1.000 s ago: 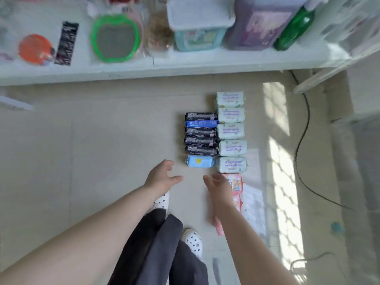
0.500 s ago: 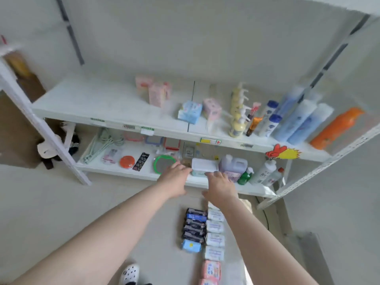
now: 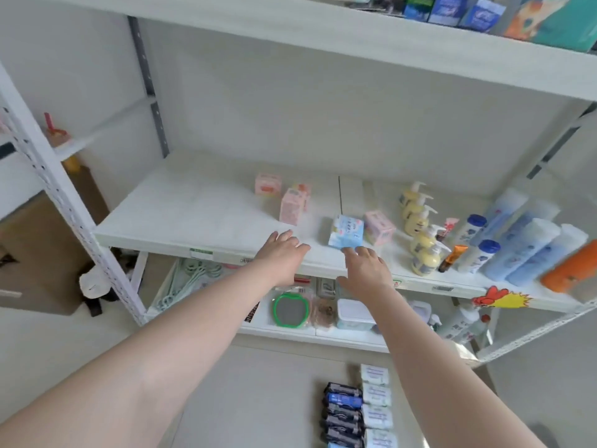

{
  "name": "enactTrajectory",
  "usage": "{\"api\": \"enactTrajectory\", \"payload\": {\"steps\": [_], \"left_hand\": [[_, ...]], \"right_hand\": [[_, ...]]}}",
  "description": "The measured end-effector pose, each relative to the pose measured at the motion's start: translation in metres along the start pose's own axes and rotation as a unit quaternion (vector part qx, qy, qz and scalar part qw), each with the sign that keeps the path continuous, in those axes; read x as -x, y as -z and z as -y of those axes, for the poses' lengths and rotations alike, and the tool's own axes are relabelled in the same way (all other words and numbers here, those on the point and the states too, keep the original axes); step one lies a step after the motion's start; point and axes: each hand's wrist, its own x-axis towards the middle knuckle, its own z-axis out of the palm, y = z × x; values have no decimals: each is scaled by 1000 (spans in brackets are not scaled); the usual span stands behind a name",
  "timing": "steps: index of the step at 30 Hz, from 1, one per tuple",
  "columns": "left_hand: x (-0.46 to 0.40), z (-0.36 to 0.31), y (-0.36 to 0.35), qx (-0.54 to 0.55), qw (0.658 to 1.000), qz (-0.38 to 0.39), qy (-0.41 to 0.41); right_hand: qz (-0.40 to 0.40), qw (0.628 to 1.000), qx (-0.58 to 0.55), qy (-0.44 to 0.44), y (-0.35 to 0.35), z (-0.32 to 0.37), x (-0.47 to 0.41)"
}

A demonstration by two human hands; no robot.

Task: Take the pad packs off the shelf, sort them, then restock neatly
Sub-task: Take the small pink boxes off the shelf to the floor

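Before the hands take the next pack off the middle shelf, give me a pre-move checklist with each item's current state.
1. Both hands free: ok. The left hand and right hand are open and hold nothing.
2. Target within reach: ok. The blue pack sits near the shelf's front edge, just beyond the right hand's fingers.
3. Contact made: not ok. No grasp yet.
4. Neighbours clear: cannot tell. The pink pack stands close on its right; whether they touch is unclear.
5. Shelf emptied: not ok. Pink packs remain further back.
6. Sorted rows on the floor are tidy: ok.
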Motion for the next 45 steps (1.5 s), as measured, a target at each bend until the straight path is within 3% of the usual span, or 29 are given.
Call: {"api": "enactTrajectory", "payload": {"steps": [7,14,22,36,41,45], "left_hand": [[-60,58,9,2,999,5,-36],[-159,30,-3,62,994,20,-90],[-262,3,-10,130,987,43,-86],[-318,0,-30,146,970,197,-9],[-310,7,-24,237,950,197,48],[-289,14,-15,269,945,164,88]], "right_hand": [[22,997,-25,-67,-4,15,-51],[33,987,-49,-148,-16,-46,-117],[-8,962,-134,-236,-27,-112,-196],[32,889,-337,-310,-56,-145,-237],[14,881,-361,-307,-55,-140,-239],[-33,838,-427,-339,-47,-133,-238]]}}
